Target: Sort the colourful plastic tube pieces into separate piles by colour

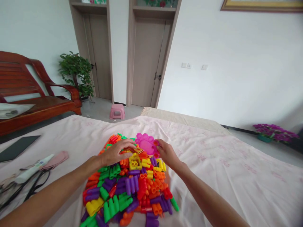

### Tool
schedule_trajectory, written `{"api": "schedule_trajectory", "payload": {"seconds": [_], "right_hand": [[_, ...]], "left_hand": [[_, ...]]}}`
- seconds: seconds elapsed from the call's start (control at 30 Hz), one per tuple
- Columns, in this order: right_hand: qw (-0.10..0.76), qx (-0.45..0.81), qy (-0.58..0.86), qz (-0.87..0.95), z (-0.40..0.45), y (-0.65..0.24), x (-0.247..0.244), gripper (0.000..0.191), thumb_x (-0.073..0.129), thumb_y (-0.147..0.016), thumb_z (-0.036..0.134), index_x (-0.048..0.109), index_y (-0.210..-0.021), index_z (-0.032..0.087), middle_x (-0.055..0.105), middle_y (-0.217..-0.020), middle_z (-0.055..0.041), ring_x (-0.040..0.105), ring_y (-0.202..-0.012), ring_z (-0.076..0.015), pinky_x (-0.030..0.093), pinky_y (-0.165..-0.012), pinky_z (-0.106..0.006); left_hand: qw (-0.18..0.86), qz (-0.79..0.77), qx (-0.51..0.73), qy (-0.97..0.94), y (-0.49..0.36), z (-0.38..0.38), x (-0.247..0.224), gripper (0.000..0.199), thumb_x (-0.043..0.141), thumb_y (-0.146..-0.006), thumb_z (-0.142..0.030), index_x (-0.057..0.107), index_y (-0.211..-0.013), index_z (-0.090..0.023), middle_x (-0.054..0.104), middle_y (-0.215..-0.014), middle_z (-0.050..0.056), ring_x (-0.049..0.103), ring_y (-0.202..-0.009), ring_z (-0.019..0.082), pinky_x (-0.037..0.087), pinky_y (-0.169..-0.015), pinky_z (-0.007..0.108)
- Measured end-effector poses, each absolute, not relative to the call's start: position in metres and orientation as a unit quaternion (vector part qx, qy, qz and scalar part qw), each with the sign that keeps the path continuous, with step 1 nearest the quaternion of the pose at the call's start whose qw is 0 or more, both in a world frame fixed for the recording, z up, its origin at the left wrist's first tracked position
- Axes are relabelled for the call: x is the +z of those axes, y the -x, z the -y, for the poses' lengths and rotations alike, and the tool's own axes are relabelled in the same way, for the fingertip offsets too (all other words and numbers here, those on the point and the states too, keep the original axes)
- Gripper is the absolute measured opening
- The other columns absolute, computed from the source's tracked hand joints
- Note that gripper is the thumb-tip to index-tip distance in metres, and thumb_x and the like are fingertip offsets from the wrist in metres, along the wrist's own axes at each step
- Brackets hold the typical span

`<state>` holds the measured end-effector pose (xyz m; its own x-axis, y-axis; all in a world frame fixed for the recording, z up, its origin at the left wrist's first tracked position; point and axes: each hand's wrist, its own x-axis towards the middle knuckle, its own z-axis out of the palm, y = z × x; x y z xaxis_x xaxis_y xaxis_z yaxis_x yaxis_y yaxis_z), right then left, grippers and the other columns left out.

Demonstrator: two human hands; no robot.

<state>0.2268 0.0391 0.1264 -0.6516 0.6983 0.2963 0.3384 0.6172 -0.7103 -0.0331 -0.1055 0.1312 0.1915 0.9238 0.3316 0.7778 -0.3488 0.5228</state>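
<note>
A pile of plastic building pieces shaped like joined tubes [131, 184], in purple, green, orange, red and yellow, lies on the bed. At its far side, a pink flower-shaped plate [145, 143] faces me. My right hand [167, 153] is closed in a pinch at the plate's right rim, where small red round parts [156, 142] show by the fingertips. Over the pile's upper left, my left hand [119, 152] has its thumb and fingers apart, its fingertips close to a yellow-orange square piece [138, 150]. A yellow square frame piece [135, 163] lies just below.
A pale floral sheet [213, 164] covers the bed. To the left are a dark tablet-like slab [17, 147], a white stick-shaped device [34, 168], a pink cloth item [56, 159] and black-framed glasses [38, 183]. Beyond stand a pink stool [117, 111] and a wooden bench [44, 99].
</note>
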Motion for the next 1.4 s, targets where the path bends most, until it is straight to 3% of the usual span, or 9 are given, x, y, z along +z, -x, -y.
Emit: {"api": "schedule_trajectory", "payload": {"seconds": [0.07, 0.2, 0.33, 0.5, 0.7, 0.87, 1.13, 1.27, 1.4], "right_hand": [[0.303, 0.378, 0.341, 0.805, -0.054, -0.240, 0.119, 0.031, 0.045, -0.083, 0.019, 0.064, -0.107, 0.019, 0.068, -0.078, -0.0015, 0.063, -0.064, -0.0139, 0.050, -0.057, -0.022], [0.345, 0.394, 0.451, 0.723, -0.097, -0.268, 0.091, 0.035, 0.048, -0.077, 0.017, 0.064, -0.108, 0.016, 0.068, -0.076, -0.0021, 0.063, -0.059, -0.0132, 0.051, -0.050, -0.021], [0.333, 0.413, 0.510, 0.677, -0.118, -0.282, 0.065, 0.031, 0.050, -0.071, 0.014, 0.064, -0.098, 0.015, 0.068, -0.071, -0.0032, 0.063, -0.055, -0.0131, 0.051, -0.050, -0.021], [0.277, 0.506, 0.471, 0.667, -0.098, -0.266, 0.051, 0.029, 0.049, -0.063, 0.015, 0.064, -0.087, 0.015, 0.064, -0.059, 0.0002, 0.062, -0.052, -0.0147, 0.049, -0.049, -0.023], [0.257, 0.563, 0.436, 0.653, -0.065, -0.242, 0.051, 0.024, 0.050, -0.061, 0.022, 0.062, -0.081, 0.018, 0.066, -0.061, 0.0009, 0.063, -0.057, -0.0166, 0.046, -0.050, -0.023], [0.272, 0.606, 0.414, 0.622, -0.049, -0.229, 0.053, 0.024, 0.058, -0.060, 0.029, 0.062, -0.081, 0.018, 0.067, -0.061, 0.0013, 0.063, -0.058, -0.0175, 0.050, -0.055, -0.026], [0.298, 0.582, 0.393, 0.647, -0.041, -0.213, 0.056, 0.023, 0.057, -0.068, 0.034, 0.061, -0.085, 0.018, 0.061, -0.057, 0.0032, 0.056, -0.049, -0.0133, 0.045, -0.048, -0.023], [0.308, 0.530, 0.387, 0.689, -0.040, -0.212, 0.069, 0.022, 0.052, -0.076, 0.031, 0.060, -0.091, 0.018, 0.057, -0.055, 0.0050, 0.052, -0.045, -0.0117, 0.043, -0.044, -0.021], [0.311, 0.459, 0.380, 0.740, -0.031, -0.208, 0.089, 0.023, 0.049, -0.083, 0.028, 0.062, -0.101, 0.021, 0.065, -0.068, 0.0011, 0.060, -0.055, -0.0141, 0.049, -0.050, -0.022]], "left_hand": [[0.079, -0.575, 0.284, -0.763, 0.032, 0.137, 0.128, 0.061, 0.056, -0.088, -0.059, 0.055, -0.142, -0.030, 0.047, -0.151, 0.009, 0.041, -0.140, 0.031, 0.033, -0.117, 0.048], [0.019, -0.606, 0.203, -0.769, 0.032, 0.205, 0.104, 0.123, 0.070, -0.056, -0.081, 0.023, -0.159, -0.035, 0.023, -0.164, 0.014, 0.030, -0.144, 0.044, 0.035, -0.112, 0.061], [-0.004, -0.629, 0.157, -0.761, 0.024, 0.256, 0.065, 0.144, 0.082, -0.043, -0.074, 0.009, -0.161, -0.034, 0.014, -0.166, 0.017, 0.029, -0.143, 0.049, 0.037, -0.109, 0.063], [-0.088, -0.674, 0.194, -0.708, 0.006, 0.264, 0.034, 0.120, 0.079, -0.062, -0.044, 0.011, -0.160, -0.034, 0.013, -0.165, 0.015, 0.029, -0.145, 0.043, 0.037, -0.112, 0.058], [-0.086, -0.696, 0.211, -0.681, -0.007, 0.228, 0.042, 0.095, 0.068, -0.078, -0.054, 0.022, -0.158, -0.034, 0.022, -0.162, 0.016, 0.034, -0.143, 0.040, 0.041, -0.109, 0.057], [-0.070, -0.700, 0.248, -0.666, -0.016, 0.189, 0.047, 0.071, 0.060, -0.089, -0.039, 0.035, -0.154, -0.030, 0.028, -0.159, 0.017, 0.033, -0.144, 0.036, 0.035, -0.114, 0.056], [-0.015, -0.677, 0.363, -0.640, -0.033, 0.138, 0.051, 0.066, 0.076, -0.076, -0.037, 0.054, -0.137, -0.023, 0.035, -0.154, 0.017, 0.037, -0.141, 0.036, 0.036, -0.115, 0.056], [-0.011, -0.689, 0.417, -0.593, -0.026, 0.127, 0.057, 0.048, 0.067, -0.077, -0.017, 0.060, -0.124, -0.021, 0.044, -0.144, 0.014, 0.041, -0.139, 0.030, 0.038, -0.116, 0.050], [-0.015, -0.702, 0.446, -0.554, -0.010, 0.124, 0.065, 0.036, 0.060, -0.081, -0.017, 0.061, -0.117, -0.020, 0.048, -0.137, 0.013, 0.045, -0.137, 0.028, 0.038, -0.116, 0.050]]}}
